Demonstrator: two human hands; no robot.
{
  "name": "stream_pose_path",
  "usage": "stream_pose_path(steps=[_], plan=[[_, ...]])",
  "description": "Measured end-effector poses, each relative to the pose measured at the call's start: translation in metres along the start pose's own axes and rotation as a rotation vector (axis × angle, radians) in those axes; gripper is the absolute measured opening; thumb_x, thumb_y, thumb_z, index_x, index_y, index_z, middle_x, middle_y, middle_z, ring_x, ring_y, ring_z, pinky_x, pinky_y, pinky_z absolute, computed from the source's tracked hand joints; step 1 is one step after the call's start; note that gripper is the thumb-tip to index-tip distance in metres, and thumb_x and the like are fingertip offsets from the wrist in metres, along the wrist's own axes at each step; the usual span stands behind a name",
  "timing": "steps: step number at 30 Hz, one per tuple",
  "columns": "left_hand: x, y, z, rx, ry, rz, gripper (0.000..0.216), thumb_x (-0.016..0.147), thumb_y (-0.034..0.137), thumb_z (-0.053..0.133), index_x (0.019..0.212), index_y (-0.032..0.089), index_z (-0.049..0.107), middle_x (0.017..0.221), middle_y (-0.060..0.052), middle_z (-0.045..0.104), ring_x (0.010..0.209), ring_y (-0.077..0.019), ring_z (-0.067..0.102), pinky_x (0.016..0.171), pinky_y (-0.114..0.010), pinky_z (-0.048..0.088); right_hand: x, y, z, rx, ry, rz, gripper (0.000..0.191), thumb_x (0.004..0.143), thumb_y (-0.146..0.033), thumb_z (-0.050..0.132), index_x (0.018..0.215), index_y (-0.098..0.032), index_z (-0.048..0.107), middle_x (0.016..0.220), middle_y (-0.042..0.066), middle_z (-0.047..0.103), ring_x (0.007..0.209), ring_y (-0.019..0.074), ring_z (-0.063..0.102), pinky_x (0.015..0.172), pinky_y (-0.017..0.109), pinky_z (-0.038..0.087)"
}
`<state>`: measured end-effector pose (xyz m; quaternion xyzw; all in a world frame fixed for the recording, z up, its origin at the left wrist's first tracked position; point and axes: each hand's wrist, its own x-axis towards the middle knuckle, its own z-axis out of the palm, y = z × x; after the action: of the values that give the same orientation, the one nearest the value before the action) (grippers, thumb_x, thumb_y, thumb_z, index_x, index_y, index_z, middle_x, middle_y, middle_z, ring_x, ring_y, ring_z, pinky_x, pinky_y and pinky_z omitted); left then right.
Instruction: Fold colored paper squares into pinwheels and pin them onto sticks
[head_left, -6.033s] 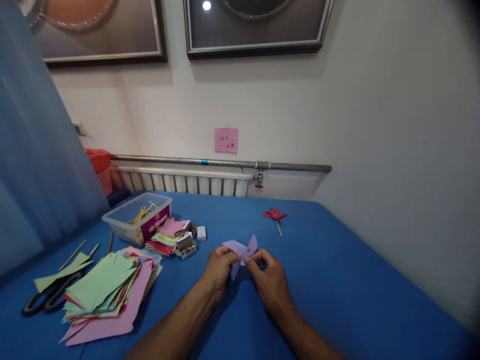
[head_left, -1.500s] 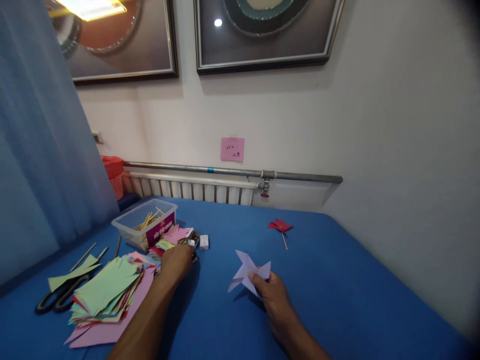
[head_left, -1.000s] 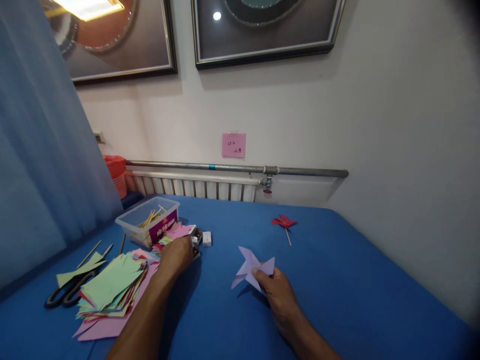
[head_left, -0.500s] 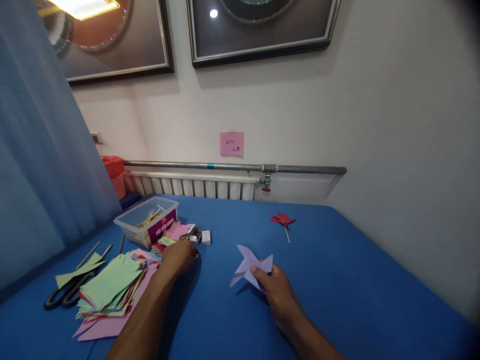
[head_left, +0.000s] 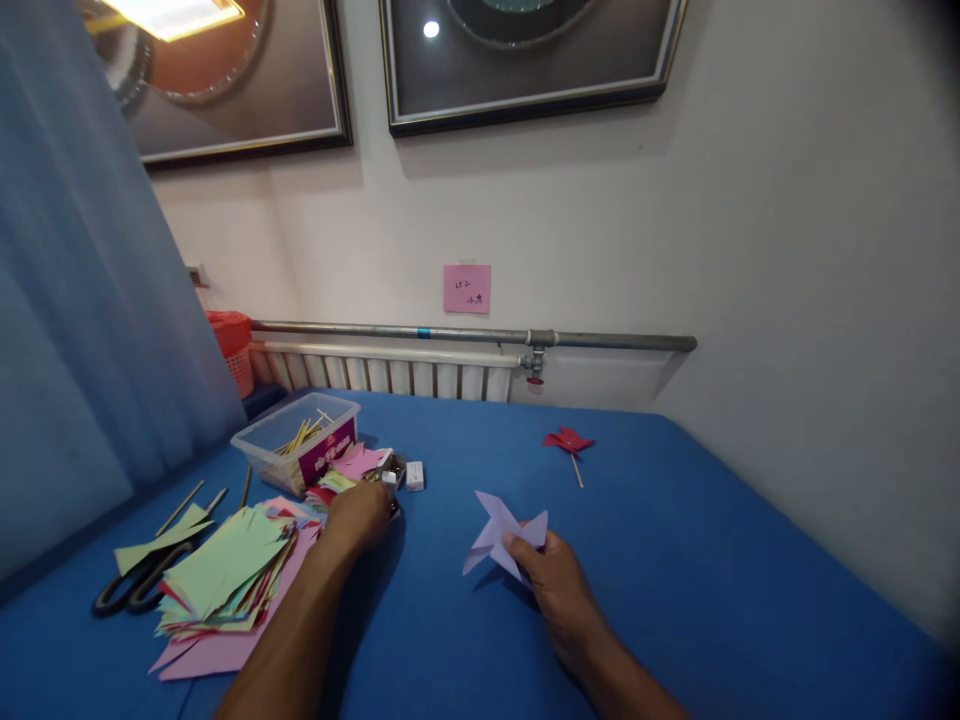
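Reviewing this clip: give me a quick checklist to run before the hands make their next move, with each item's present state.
1. Right hand grips the purple pinwheel: ok, thumb near its centre.
2. Left hand holding something: cannot tell, fingertips hidden.
3. White box clear of the left hand: ok, a gap shows.
4. Sticks in the plastic tub: ok.
5. Scissors uncovered: not ok, green paper lies across them.
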<state>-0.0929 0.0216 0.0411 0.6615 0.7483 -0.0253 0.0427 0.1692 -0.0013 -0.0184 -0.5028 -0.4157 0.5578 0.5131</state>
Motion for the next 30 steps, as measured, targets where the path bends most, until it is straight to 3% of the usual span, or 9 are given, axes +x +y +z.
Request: stream_pose_path(steps=[11, 14, 18, 22, 25, 30], plan=[[0.001, -0.001, -0.003, -0.015, 0.068, -0.055, 0.03, 0.099, 0.024, 0.043, 0.112, 0.021, 0.07, 0.113, -0.018, 0.077, 0.105, -0.0312, 0.074, 0.082, -0.036, 0.051, 0.001, 0.0, -0.001, -0.021, 0.012, -0.009, 0.039, 0.064, -0.05, 0.077, 0.086, -0.018, 0.073, 0.069, 0.003, 0.071, 0.065, 0.0223, 0.063, 0.061, 0.03, 0.046], [0.0, 0.0, -0.005, -0.089, 0.136, -0.073, 0.027, 0.1, 0.025, 0.043, 0.107, 0.021, 0.069, 0.107, -0.016, 0.077, 0.101, -0.0295, 0.073, 0.082, -0.035, 0.049, -0.002, -0.002, 0.0, -0.017, 0.008, 0.0, 0.04, 0.064, -0.049, 0.077, 0.088, -0.018, 0.074, 0.069, 0.001, 0.07, 0.064, 0.0207, 0.061, 0.062, 0.03, 0.046], [-0.001, 0.012, -0.005, -0.371, 0.235, 0.07, 0.02, 0.094, 0.018, 0.05, 0.097, 0.02, 0.07, 0.098, -0.009, 0.077, 0.096, -0.0227, 0.071, 0.082, -0.03, 0.048, -0.006, -0.005, 0.002, -0.021, 0.028, -0.034, 0.039, 0.067, -0.047, 0.076, 0.091, -0.017, 0.074, 0.068, 0.0, 0.069, 0.063, 0.0196, 0.06, 0.062, 0.029, 0.045], [-0.005, 0.038, 0.007, -0.67, 0.151, 0.237, 0.019, 0.09, 0.016, 0.055, 0.096, 0.018, 0.073, 0.093, -0.004, 0.077, 0.087, -0.0174, 0.069, 0.079, -0.026, 0.049, -0.008, -0.006, 0.003, -0.032, 0.043, -0.069, 0.034, 0.067, -0.046, 0.077, 0.086, -0.017, 0.073, 0.068, 0.0, 0.07, 0.064, 0.0199, 0.06, 0.062, 0.029, 0.045], [-0.012, 0.059, 0.019, -0.571, 0.116, 0.305, 0.022, 0.09, 0.013, 0.053, 0.095, 0.018, 0.074, 0.093, -0.005, 0.077, 0.089, -0.0189, 0.069, 0.08, -0.028, 0.049, -0.007, -0.006, 0.003, -0.016, 0.032, -0.063, 0.034, 0.067, -0.046, 0.075, 0.085, -0.018, 0.073, 0.067, 0.0, 0.068, 0.063, 0.0199, 0.059, 0.062, 0.029, 0.044], [-0.024, 0.082, 0.026, -0.144, 0.111, 0.469, 0.027, 0.095, 0.015, 0.048, 0.1, 0.018, 0.074, 0.105, -0.014, 0.075, 0.1, -0.0277, 0.069, 0.086, -0.036, 0.05, -0.002, -0.004, 0.003, -0.03, 0.042, -0.058, 0.037, 0.063, -0.048, 0.076, 0.084, -0.018, 0.073, 0.067, 0.0, 0.067, 0.062, 0.0196, 0.058, 0.061, 0.03, 0.043]])
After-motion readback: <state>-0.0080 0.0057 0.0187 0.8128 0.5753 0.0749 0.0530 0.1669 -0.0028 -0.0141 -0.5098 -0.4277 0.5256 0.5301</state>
